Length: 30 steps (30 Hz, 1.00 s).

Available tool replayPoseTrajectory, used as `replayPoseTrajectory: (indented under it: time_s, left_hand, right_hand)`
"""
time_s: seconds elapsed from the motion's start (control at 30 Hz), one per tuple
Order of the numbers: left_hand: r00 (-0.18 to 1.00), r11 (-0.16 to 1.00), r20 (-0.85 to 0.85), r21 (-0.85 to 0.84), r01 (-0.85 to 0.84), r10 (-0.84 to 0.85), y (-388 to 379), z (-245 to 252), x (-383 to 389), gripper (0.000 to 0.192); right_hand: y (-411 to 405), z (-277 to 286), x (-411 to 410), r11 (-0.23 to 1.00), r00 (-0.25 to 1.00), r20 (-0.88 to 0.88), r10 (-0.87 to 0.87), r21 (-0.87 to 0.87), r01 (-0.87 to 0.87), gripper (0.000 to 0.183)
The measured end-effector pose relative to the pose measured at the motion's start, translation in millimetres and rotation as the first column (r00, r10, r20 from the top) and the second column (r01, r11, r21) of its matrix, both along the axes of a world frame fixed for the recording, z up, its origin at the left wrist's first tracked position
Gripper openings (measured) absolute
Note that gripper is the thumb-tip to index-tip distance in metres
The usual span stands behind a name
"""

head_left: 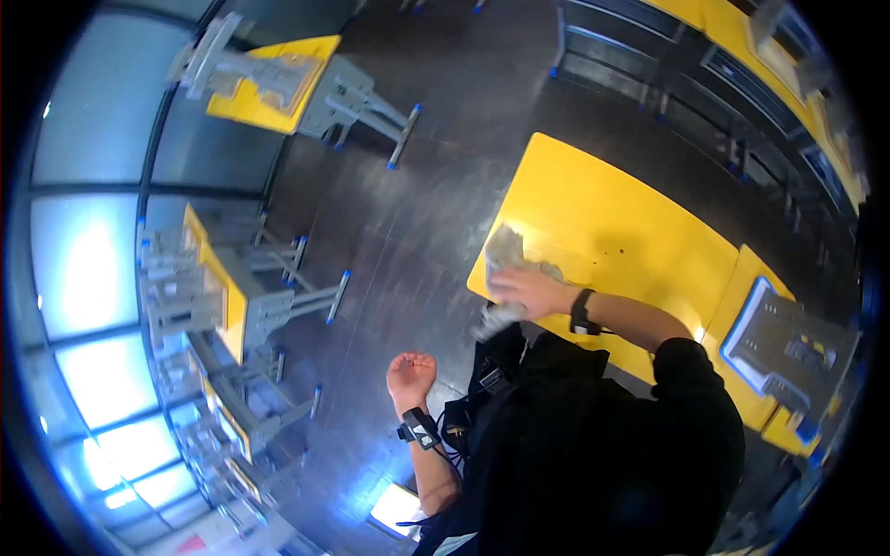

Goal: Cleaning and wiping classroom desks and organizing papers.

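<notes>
My right hand (532,292) presses a crumpled grey cloth (504,247) against the near left corner of a yellow desk (626,208). Part of the cloth hangs over the desk's edge, and its outline is blurred. A few small dark spots lie on the desktop to the right of the cloth. My left hand (411,375) is held over the floor, left of my body, with its fingers curled and nothing visible in it. Both wrists wear black straps with small devices and cables.
An upturned grey chair (786,347) rests on the adjoining yellow desk at right. More yellow desks (306,83) with grey frames and chairs on top line the window side at left. Another row of desks (758,62) runs along the upper right. Dark floor (389,236) lies between them.
</notes>
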State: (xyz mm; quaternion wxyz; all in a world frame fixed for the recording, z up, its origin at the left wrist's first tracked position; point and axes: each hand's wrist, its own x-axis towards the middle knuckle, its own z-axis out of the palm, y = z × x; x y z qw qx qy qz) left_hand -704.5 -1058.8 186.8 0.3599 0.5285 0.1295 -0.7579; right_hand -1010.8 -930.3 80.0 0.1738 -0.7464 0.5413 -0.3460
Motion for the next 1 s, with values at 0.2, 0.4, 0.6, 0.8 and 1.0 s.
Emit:
replayPoseTrajectory:
  time_s: [0.2, 0.4, 0.6, 0.8, 1.0]
  left_hand:
    - [0.964, 0.964, -0.010, 0.028, 0.266, -0.266, -89, -4, -41, 0.006]
    - [0.799, 0.800, -0.061, 0.012, 0.600, -0.599, -155, -22, -113, 0.009]
    - [0.448, 0.448, -0.004, 0.006, 0.894, -0.894, -145, -25, -206, 0.007]
    - [-0.250, -0.260, 0.097, -0.120, 0.958, -0.963, -85, -18, -271, 0.005]
    - [-0.661, -0.897, 0.614, -0.215, 0.386, -0.431, -16, 3, -262, 0.038]
  right_hand:
    - [36, 41, -75, 0.676, 0.684, -0.180, -0.707, 0.112, 0.728, 0.062]
    - [34, 3, -90, -0.084, -0.081, -0.231, -0.970, 0.005, 0.996, 0.064]
    - [-4, -6, 51, 0.196, 0.199, -0.144, -0.969, 0.032, 0.980, 0.056]
    - [-3, -3, 141, -0.039, -0.034, -0.055, -0.998, 0.089, 0.995, 0.050]
    - [5, 8, 200, -0.853, -0.851, 0.263, -0.454, 0.148, 0.501, 0.037]
